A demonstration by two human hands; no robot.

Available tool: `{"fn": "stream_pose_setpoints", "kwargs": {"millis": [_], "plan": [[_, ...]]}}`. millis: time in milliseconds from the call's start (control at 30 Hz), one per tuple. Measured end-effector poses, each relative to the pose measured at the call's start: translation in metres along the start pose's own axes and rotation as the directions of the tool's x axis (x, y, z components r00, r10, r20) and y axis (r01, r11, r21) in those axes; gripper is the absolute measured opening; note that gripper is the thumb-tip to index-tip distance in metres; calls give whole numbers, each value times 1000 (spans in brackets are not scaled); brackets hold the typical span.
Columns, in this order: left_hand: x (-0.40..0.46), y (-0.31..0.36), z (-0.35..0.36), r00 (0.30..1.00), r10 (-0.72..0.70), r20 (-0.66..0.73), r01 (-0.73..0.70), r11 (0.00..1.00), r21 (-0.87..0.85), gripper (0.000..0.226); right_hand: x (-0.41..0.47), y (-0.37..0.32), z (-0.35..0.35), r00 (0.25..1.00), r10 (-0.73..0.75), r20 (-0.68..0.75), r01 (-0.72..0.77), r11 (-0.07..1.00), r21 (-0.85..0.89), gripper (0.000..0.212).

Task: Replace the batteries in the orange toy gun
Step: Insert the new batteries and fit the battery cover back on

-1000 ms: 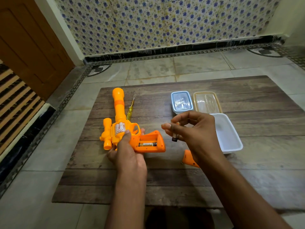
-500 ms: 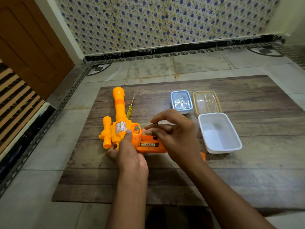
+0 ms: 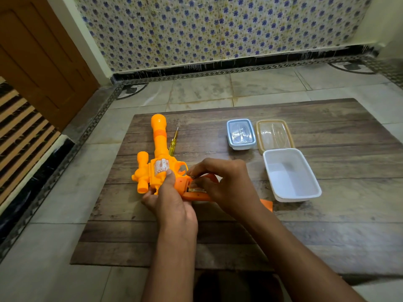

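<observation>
- Both hands work at the orange toy gun (image 3: 160, 168), which lies on its side on the wooden table (image 3: 327, 225), barrel pointing away from the person.
- Left hand (image 3: 172, 203) grips the gun's body from the near side, thumb pressed on top beside the silver sticker.
- Right hand (image 3: 226, 186) curls over the open battery compartment in the handle, fingertips pinching a battery (image 3: 193, 177) at its dark end — most of it is hidden by the fingers.
- Second battery (image 3: 197, 190) sits in the compartment, only partly visible under the right hand.
- An orange cover piece (image 3: 267, 204) lies on the table, its corner peeking out behind the right wrist.
- Yellow-handled screwdriver (image 3: 173, 141) lies just beside the barrel, on its right.
- White open container (image 3: 292, 192) stands right of the hands; beyond it sit a small blue-rimmed lidded box (image 3: 241, 134) and a beige-rimmed clear lid (image 3: 274, 135), side by side.
</observation>
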State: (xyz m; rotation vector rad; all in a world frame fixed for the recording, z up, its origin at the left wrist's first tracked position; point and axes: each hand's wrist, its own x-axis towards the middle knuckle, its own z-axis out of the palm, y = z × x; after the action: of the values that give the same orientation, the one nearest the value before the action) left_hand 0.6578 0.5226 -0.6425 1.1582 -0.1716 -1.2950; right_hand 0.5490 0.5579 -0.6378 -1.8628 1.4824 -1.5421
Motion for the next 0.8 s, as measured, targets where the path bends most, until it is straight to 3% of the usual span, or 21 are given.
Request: {"fn": "stream_pose_setpoints", "kwargs": {"millis": [600,700,800], "plan": [[5,-4,-2,999,-16,29,17,999,-29,50,-1,5,14,996,37,79,-32,997,-67,19],[2,-3,-2,999,-29,23,29,999,-16,51,-1,2,17,989,138,47,-137,990,-21,12],[0,-3,-3,999,-47,12,47,999,7,52,-1,-1,23,939,343,13,-343,939,30,8]]}}
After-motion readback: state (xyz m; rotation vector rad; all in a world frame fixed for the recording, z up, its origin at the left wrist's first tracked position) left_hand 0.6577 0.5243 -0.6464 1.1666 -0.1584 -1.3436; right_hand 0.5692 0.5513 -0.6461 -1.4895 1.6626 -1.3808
